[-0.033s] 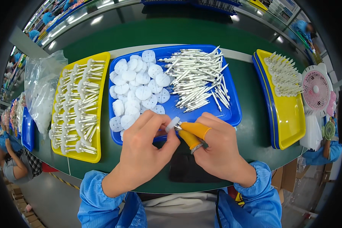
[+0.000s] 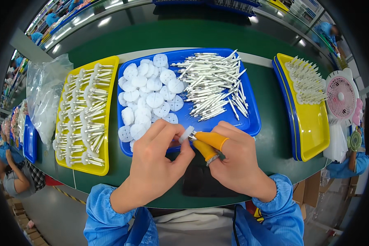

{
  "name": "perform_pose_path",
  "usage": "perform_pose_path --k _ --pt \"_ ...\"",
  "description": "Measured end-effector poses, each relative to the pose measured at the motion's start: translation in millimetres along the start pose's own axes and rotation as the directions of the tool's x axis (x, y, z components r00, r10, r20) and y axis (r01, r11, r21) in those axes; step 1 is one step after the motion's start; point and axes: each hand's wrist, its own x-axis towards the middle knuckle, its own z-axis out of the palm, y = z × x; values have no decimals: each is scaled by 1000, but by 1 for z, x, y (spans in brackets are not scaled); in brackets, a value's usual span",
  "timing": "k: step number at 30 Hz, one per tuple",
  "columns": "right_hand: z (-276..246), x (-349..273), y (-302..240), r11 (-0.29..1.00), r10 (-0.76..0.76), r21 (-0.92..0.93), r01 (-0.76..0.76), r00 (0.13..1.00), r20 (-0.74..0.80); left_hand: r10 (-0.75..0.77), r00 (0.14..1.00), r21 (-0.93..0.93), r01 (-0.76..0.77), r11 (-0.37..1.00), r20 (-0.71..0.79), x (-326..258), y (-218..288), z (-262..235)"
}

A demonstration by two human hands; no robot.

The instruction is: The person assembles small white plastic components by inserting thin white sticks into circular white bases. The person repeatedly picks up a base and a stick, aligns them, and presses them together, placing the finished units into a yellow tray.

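Between the thumb and fingers of my left hand (image 2: 153, 164) is a small white plastic disc (image 2: 187, 133), held tilted, nearly edge-on. My right hand (image 2: 240, 164) is closed round the orange-yellow handles of a pair of pliers (image 2: 211, 140). The metal jaws meet the disc's right side; exactly what they grip there is too small to tell. Both hands are over the near edge of a blue tray (image 2: 252, 119). In its left half lies a heap of round white discs (image 2: 155, 99) with slits and holes. Thin white rods with wire-like ends (image 2: 213, 82) are piled in the right half.
Left stands a yellow tray (image 2: 112, 78) with rows of discs carrying white rods (image 2: 84, 119). Right, another yellow tray (image 2: 315, 141) on blue trays holds similar pieces (image 2: 305, 82). Beside it are a pink-and-white fan (image 2: 341, 96) and a small green fan (image 2: 354, 140). A clear plastic bag (image 2: 47, 94) lies far left.
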Motion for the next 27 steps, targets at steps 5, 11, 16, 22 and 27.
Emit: perform_pose_path --k 5,11,16,22,27 --pt "8 0 -7 998 60 18 -59 997 -46 -20 999 34 18 999 38 -6 -2 5" --pt "-16 15 15 1000 -12 8 12 1000 17 -43 998 34 44 998 -52 0 -5 4" --pt "-64 13 51 813 81 -583 11 988 131 -128 991 -60 126 990 -27 6 -5 -6" --pt "-57 23 54 851 75 -521 60 970 233 -159 987 -118 158 980 5 8 -9 -10" --pt "-52 19 33 963 12 -267 35 984 175 -264 964 -237 260 936 15 9 -7 -9"
